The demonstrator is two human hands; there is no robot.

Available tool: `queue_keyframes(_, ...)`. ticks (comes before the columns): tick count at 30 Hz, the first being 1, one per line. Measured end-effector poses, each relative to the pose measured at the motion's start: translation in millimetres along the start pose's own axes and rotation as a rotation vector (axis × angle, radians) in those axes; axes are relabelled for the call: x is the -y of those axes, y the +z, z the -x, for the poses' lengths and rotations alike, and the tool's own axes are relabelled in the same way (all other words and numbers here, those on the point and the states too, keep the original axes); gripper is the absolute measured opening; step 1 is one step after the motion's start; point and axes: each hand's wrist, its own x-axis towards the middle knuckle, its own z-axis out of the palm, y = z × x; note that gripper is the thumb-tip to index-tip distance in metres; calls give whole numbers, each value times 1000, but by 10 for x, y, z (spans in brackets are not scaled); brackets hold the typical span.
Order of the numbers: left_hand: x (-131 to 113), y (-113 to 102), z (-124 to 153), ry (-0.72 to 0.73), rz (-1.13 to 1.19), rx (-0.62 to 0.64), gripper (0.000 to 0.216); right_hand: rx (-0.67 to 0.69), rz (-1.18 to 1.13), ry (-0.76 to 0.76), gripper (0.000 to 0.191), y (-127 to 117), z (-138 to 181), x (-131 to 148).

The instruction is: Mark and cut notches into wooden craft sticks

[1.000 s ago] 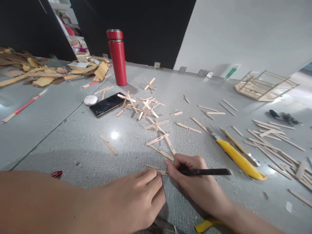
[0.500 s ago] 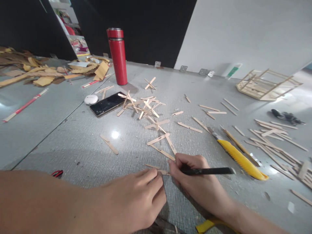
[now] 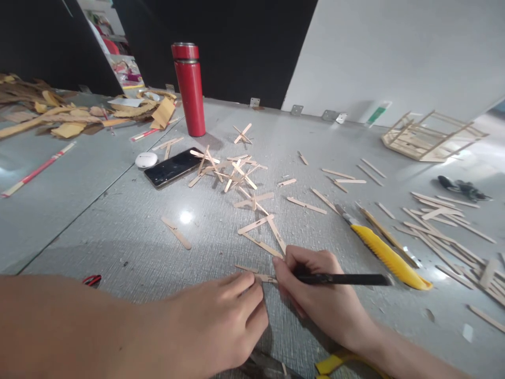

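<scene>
My left hand has its fingers curled and pressed down on a notched wooden craft stick, which lies flat on the grey table. A slim black pen-shaped tool is gripped in my right hand, its shaft pointing right. The tool's working end meets the stick, close to my left fingertips; the fingers partly hide it, so its exact kind is unclear. Just beyond my hands lie several craft sticks with cut-outs, among them a slanted stick touching others in a zigzag.
A yellow-handled knife lies to the right, near a pile of sticks. Farther back are a phone, a white case, a red flask and a wooden frame. Yellow handles show at the front edge.
The black tool's rear end has swung slightly right and down as my right hand shifts a little. My left hand stays on the craft stick.
</scene>
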Motion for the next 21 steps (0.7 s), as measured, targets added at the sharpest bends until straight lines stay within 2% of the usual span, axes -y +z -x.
queue_keyframes(4,-9,27,10,15,-8,2,19,62,-78,40,43,20,-11,9)
queue_keyframes(12,-9,13,16,9,-12,-14,18,73,-126,116,46,22,-14,8)
queue_keyframes(21,4,-57,-13,38,-62,86,25,59,-101,104,46,50,-26,45)
